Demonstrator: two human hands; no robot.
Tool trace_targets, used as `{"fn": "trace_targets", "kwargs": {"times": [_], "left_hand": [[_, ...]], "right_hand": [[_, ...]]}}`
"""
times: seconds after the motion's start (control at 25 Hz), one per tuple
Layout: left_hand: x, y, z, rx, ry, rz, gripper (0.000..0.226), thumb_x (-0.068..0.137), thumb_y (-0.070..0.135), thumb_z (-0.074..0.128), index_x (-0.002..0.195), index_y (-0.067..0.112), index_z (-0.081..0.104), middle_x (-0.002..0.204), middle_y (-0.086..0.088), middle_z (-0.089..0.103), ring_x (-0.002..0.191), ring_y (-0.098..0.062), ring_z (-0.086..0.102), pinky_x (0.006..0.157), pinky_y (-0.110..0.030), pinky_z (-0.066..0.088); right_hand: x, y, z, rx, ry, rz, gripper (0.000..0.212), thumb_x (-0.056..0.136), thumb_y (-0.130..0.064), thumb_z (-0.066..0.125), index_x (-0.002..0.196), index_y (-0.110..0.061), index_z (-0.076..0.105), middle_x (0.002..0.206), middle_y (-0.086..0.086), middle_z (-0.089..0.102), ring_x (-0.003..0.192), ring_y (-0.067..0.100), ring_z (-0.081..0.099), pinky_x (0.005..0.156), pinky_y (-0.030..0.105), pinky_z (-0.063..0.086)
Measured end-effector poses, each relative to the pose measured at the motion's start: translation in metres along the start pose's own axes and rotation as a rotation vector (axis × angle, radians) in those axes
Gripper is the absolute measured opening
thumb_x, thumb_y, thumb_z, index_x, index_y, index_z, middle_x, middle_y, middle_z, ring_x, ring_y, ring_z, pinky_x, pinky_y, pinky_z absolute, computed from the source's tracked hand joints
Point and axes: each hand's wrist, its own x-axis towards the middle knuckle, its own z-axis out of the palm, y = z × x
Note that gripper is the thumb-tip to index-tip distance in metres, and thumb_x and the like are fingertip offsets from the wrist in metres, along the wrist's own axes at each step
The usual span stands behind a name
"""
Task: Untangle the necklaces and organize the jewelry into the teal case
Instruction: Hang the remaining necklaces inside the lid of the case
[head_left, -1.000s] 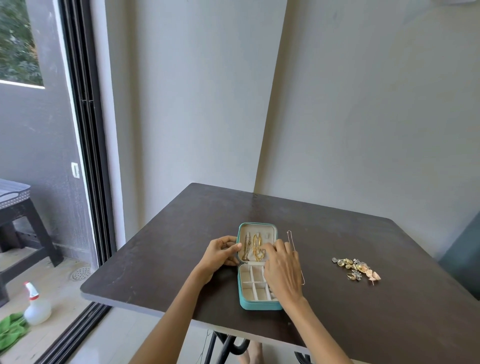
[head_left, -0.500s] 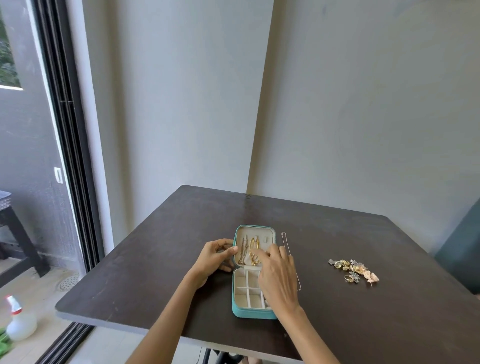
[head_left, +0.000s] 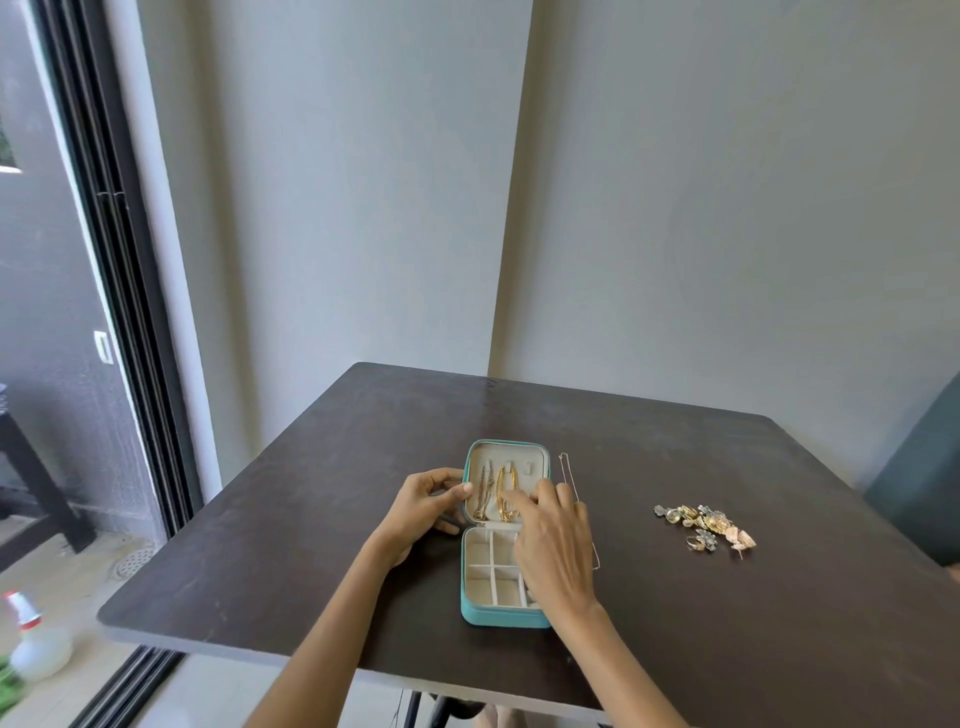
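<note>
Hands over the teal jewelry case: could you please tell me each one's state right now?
Left hand: grips the open teal jewelry case at its lid's edge.
Right hand: open, fingers touching the gold chain necklace.

Soft, even daylight comes in from the left through the dark-framed sliding glass door (head_left: 119, 291), leaving the plain grey walls (head_left: 727, 208) evenly lit and flat, with only a faint darker band down the corner where they meet. The dark brown matte counter (head_left: 291, 519) carries a dull sheen along its far edge and weak, diffuse shadows under the forearms, with no hard glare anywhere. The wide lens bends the door frame and wall lines outward at the edges, and the white spray bottle (head_left: 36, 649) at lower left is smeared and out of focus, while the centre stays reasonably sharp.
</note>
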Motion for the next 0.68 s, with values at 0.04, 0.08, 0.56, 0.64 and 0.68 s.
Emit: {"fn": "trace_targets", "kwargs": {"times": [0.04, 0.08, 0.56, 0.64, 0.68], "left_hand": [[-0.0001, -0.0005, 0.0, 0.0, 0.001, 0.001, 0.017, 0.089, 0.026, 0.061, 0.104, 0.022, 0.067, 0.092, -0.003, 0.073, 0.071, -0.015, 0.069, 0.06, -0.025, 0.057], [-0.0004, -0.0007, 0.0, -0.001, 0.001, 0.002, 0.017, 0.089, 0.026, 0.061, 0.104, 0.023, 0.068, 0.092, -0.003, 0.073, 0.072, -0.015, 0.069, 0.06, -0.025, 0.057], [-0.0048, 0.0043, 0.0025, 0.001, 0.02, 0.009, 0.014, 0.089, 0.025, 0.061, 0.102, 0.023, 0.067, 0.089, -0.001, 0.072, 0.071, -0.012, 0.069, 0.06, -0.024, 0.057], [-0.0047, 0.0049, 0.003, -0.002, 0.024, 0.011, 0.014, 0.089, 0.025, 0.062, 0.102, 0.022, 0.067, 0.089, -0.001, 0.072, 0.07, -0.012, 0.069, 0.059, -0.024, 0.057], [-0.0049, 0.0047, 0.0031, -0.001, 0.025, 0.011, 0.015, 0.089, 0.025, 0.062, 0.102, 0.022, 0.067, 0.089, -0.002, 0.072, 0.07, -0.012, 0.069, 0.059, -0.024, 0.057]], "right_hand": [[-0.0001, -0.0001, 0.0004, -0.001, -0.013, -0.002, 0.038, 0.068, 0.004, 0.068, 0.095, -0.022, 0.073, 0.079, 0.001, 0.06, 0.071, 0.02, 0.054, 0.059, 0.033, 0.046], [-0.0004, -0.0001, 0.0006, 0.005, -0.023, 0.001, 0.036, 0.07, 0.004, 0.066, 0.095, -0.021, 0.072, 0.081, 0.001, 0.061, 0.073, 0.021, 0.054, 0.06, 0.033, 0.046], [-0.0006, 0.002, -0.0016, 0.003, -0.112, 0.032, 0.031, 0.086, -0.005, 0.053, 0.102, -0.025, 0.07, 0.093, 0.001, 0.059, 0.087, 0.021, 0.049, 0.073, 0.032, 0.04], [-0.0006, 0.0029, -0.0022, 0.02, -0.074, 0.049, 0.026, 0.083, -0.005, 0.058, 0.096, -0.023, 0.071, 0.09, 0.001, 0.059, 0.084, 0.02, 0.05, 0.07, 0.032, 0.041], [-0.0008, 0.0032, -0.0016, 0.015, -0.077, 0.046, 0.026, 0.083, -0.004, 0.058, 0.095, -0.023, 0.071, 0.089, 0.001, 0.059, 0.083, 0.02, 0.05, 0.07, 0.032, 0.041]]}}
